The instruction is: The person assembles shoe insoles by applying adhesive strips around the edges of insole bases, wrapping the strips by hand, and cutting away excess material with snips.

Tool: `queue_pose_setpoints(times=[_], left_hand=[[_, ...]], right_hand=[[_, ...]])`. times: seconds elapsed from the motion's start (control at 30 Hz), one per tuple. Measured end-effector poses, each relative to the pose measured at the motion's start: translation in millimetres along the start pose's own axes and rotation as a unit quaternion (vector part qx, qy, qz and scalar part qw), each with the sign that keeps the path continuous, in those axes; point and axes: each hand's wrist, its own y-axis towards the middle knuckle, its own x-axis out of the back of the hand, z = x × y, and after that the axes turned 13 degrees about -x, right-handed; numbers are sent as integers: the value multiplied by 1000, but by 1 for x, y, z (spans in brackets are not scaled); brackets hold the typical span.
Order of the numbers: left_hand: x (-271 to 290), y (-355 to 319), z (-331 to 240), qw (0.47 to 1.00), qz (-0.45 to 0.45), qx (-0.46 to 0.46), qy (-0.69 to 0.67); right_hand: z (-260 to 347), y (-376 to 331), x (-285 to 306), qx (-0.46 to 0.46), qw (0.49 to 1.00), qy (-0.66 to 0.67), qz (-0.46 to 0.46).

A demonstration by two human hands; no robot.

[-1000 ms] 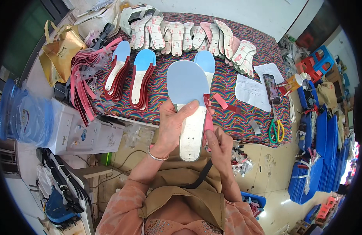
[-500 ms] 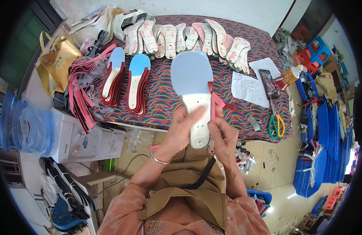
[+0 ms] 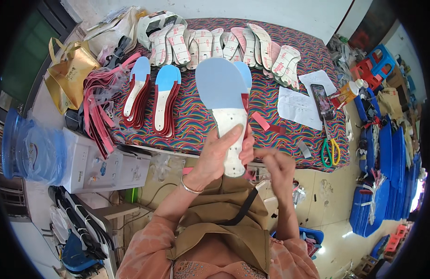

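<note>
My left hand [image 3: 219, 149] is closed round the narrow end of a shoe insole board [image 3: 222, 86], held upright over the table's near edge. The board is pale blue at its broad end and white with small holes at its narrow end. A dark red strip [image 3: 244, 102] shows along its right edge. To the right of the board, my right hand [image 3: 279, 165] is held apart from it with fingers curled; what they hold, if anything, is hidden. Behind the board, part of another blue-tipped insole [image 3: 245, 72] shows. A short pink piece [image 3: 260, 121] lies on the cloth to its right.
Two stacks of red-edged insoles [image 3: 136, 93] [image 3: 166, 100] lie left on the patterned cloth [image 3: 191, 135], beside pink strips [image 3: 96, 111]. Printed insole boards [image 3: 203, 44] line the back. Papers [image 3: 296, 104], a phone [image 3: 321, 100] and scissors [image 3: 330, 149] lie right.
My right hand has moved off the board's edge to the right. The board has shifted slightly left, still in my left hand. The pink piece on the cloth is more exposed.
</note>
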Motion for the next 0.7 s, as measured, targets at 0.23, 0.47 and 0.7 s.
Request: queue_pose_setpoints(times=[0.23,0.47,0.7], left_hand=[[-5,-20,19,988,53,18,146],[-8,-21,17,970,65,53,226],[-1,-19,18,959,62,13,276]], right_hand=[[15,38,-1,-66,964,239,100],[8,37,12,-56,965,236,96],[9,27,-11,-22,982,185,42]])
